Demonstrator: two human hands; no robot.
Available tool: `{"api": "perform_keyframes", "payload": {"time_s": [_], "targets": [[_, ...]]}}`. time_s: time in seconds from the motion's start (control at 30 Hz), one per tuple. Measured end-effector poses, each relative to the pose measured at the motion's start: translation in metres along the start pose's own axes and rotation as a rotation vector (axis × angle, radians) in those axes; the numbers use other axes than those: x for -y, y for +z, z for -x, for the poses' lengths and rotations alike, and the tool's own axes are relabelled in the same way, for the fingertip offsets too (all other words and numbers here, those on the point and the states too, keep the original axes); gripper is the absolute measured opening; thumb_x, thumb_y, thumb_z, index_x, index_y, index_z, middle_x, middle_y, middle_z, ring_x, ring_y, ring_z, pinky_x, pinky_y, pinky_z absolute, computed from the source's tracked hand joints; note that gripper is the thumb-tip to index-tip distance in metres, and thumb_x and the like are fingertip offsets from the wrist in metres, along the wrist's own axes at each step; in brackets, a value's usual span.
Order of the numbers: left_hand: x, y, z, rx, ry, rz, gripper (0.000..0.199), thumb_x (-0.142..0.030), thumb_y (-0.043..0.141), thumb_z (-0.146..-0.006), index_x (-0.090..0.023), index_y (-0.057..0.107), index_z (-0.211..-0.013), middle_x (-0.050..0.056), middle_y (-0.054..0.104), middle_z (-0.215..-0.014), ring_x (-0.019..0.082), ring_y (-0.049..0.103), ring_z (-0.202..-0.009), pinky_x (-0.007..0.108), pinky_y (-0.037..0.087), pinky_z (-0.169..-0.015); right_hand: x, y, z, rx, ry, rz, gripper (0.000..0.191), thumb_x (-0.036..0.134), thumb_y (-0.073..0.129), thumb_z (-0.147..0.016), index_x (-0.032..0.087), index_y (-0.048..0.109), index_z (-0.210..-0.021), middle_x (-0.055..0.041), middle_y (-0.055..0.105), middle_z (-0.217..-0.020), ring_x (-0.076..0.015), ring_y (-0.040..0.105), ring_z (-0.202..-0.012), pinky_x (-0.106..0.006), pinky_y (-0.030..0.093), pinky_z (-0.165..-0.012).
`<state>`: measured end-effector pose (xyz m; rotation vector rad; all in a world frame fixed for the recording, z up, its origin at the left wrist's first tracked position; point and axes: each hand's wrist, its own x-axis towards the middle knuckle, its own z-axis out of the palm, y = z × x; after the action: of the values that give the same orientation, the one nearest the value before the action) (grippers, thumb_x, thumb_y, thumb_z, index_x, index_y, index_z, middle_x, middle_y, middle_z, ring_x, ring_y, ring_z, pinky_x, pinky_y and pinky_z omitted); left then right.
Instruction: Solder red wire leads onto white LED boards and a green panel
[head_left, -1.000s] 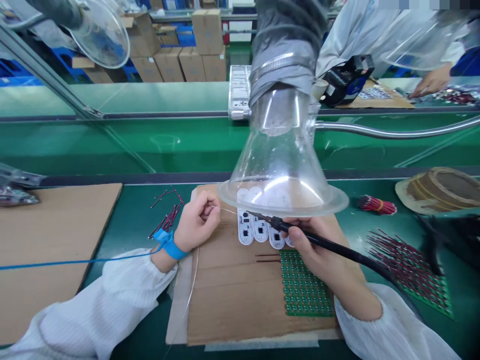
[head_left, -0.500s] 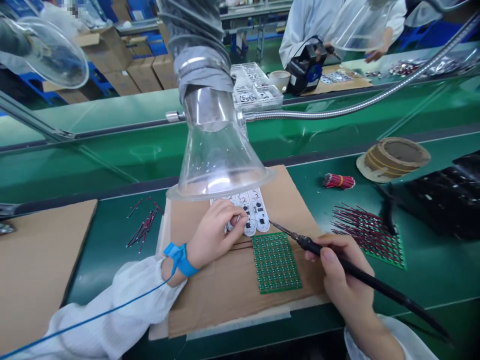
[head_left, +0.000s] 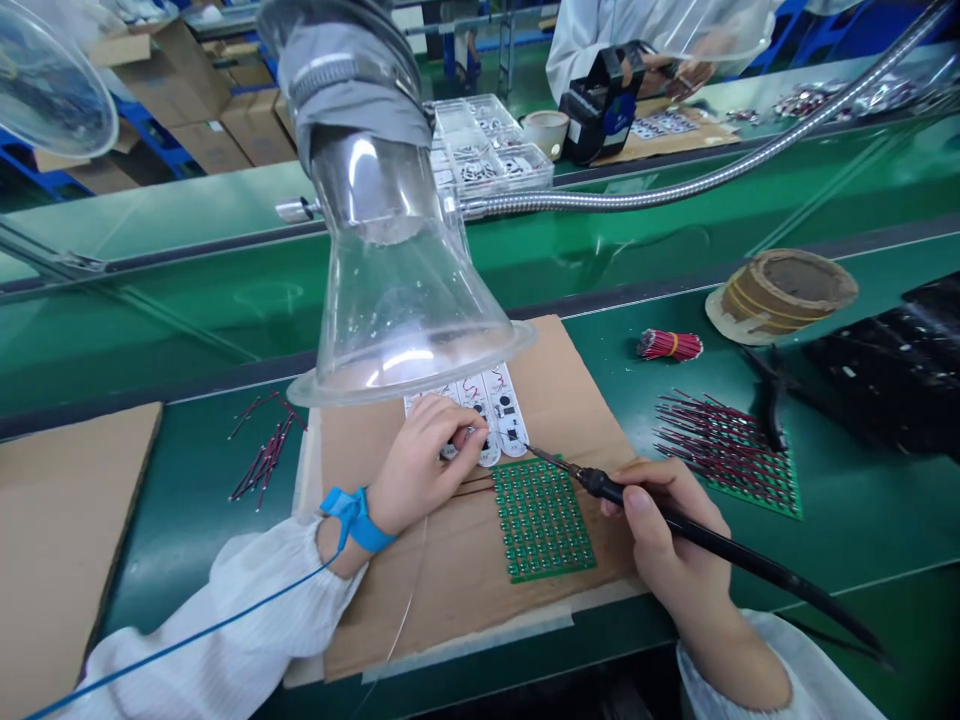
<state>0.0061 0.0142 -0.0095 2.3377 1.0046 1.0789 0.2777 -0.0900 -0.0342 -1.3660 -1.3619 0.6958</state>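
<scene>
My left hand (head_left: 424, 455), with a blue wrist strap (head_left: 358, 518) on, is pinched shut on a thin silvery solder wire (head_left: 410, 600). The wire's short end points at a row of white circuit boards (head_left: 507, 405), and its tail hangs below the palm. My right hand (head_left: 679, 535) grips a black soldering iron (head_left: 604, 485) like a pen. Its tip is at the lower end of the rightmost white board; whether it touches cannot be made out. Just below lies a green board (head_left: 544, 520) with rows of solder pads. My left fingers partly hide the white boards.
A clear fume hood (head_left: 409, 340) hangs over the white boards. Red-black wires (head_left: 262, 460) lie left on the table; more cover another green board (head_left: 780, 490) at right, near pliers (head_left: 770, 400), a wire bundle (head_left: 670, 345) and a cardboard ring (head_left: 787, 290). A co-worker sits opposite.
The whole view has shifted, so the hood and table sit further left. The solder wire's tail now shows below my left hand. Both hands keep their grips, and the iron's tip stays beside the rightmost white board.
</scene>
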Motion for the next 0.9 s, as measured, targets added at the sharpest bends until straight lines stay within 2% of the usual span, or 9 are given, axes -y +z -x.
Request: {"api": "perform_keyframes", "payload": {"time_s": [0.27, 0.37, 0.47, 0.63, 0.8, 0.9], "targets": [[-0.0003, 0.0000, -0.0002, 0.003, 0.011, -0.009, 0.007, -0.015, 0.062, -0.105, -0.018, 0.065, -0.099, 0.002, 0.068, -0.084, 0.017, 0.057, -0.079, 0.035, 0.047, -0.079, -0.0012, -0.0001, 0.0021, -0.019, -0.003, -0.048, 0.007, 0.031, 0.065, -0.106, 0.026, 0.069, -0.107, 0.0013, 0.071, -0.079, -0.0148, 0.072, -0.068, -0.026, 0.058, -0.062], [-0.0012, -0.0007, -0.0006, 0.016, 0.002, -0.014, 0.008, -0.015, 0.062, -0.105, -0.018, 0.065, -0.098, 0.002, 0.068, -0.084, 0.017, 0.057, -0.079, 0.035, 0.046, -0.078, -0.0009, 0.0017, 0.0000, 0.016, -0.006, -0.036, 0.006, 0.031, 0.064, -0.106, 0.026, 0.069, -0.107, 0.0019, 0.072, -0.080, -0.0134, 0.072, -0.067, -0.024, 0.058, -0.063], [-0.0011, -0.0008, -0.0010, 0.021, 0.002, -0.013, 0.008, -0.015, 0.062, -0.105, -0.019, 0.065, -0.098, 0.001, 0.066, -0.083, 0.017, 0.056, -0.078, 0.035, 0.046, -0.078, -0.0006, 0.0021, -0.0011, 0.047, -0.026, -0.012, 0.006, 0.030, 0.066, -0.105, 0.026, 0.068, -0.106, 0.0015, 0.073, -0.082, -0.0131, 0.072, -0.068, -0.024, 0.059, -0.064], [-0.0001, -0.0005, -0.0008, 0.012, 0.010, -0.008, 0.008, -0.015, 0.062, -0.104, -0.018, 0.064, -0.097, -0.001, 0.061, -0.079, 0.016, 0.054, -0.077, 0.034, 0.046, -0.078, 0.0011, 0.0015, -0.0007, 0.007, -0.029, -0.031, 0.007, 0.030, 0.064, -0.106, 0.026, 0.069, -0.108, 0.0010, 0.073, -0.083, -0.0134, 0.073, -0.068, -0.023, 0.059, -0.063], [-0.0014, -0.0011, -0.0004, 0.017, 0.014, -0.012, 0.008, -0.015, 0.063, -0.104, -0.018, 0.064, -0.097, -0.001, 0.059, -0.079, 0.015, 0.054, -0.076, 0.034, 0.046, -0.077, 0.0032, 0.0020, -0.0021, 0.071, -0.036, 0.009, 0.005, 0.030, 0.066, -0.104, 0.026, 0.068, -0.106, 0.0016, 0.073, -0.081, -0.0125, 0.072, -0.066, -0.021, 0.060, -0.062], [-0.0019, -0.0011, -0.0002, 0.017, 0.016, -0.016, 0.008, -0.015, 0.063, -0.104, -0.019, 0.064, -0.097, -0.001, 0.059, -0.078, 0.015, 0.054, -0.076, 0.035, 0.046, -0.077, 0.0025, 0.0021, -0.0017, 0.050, -0.040, -0.004, 0.005, 0.030, 0.066, -0.105, 0.026, 0.068, -0.107, 0.0009, 0.073, -0.082, -0.0132, 0.073, -0.068, -0.022, 0.060, -0.064]]}}
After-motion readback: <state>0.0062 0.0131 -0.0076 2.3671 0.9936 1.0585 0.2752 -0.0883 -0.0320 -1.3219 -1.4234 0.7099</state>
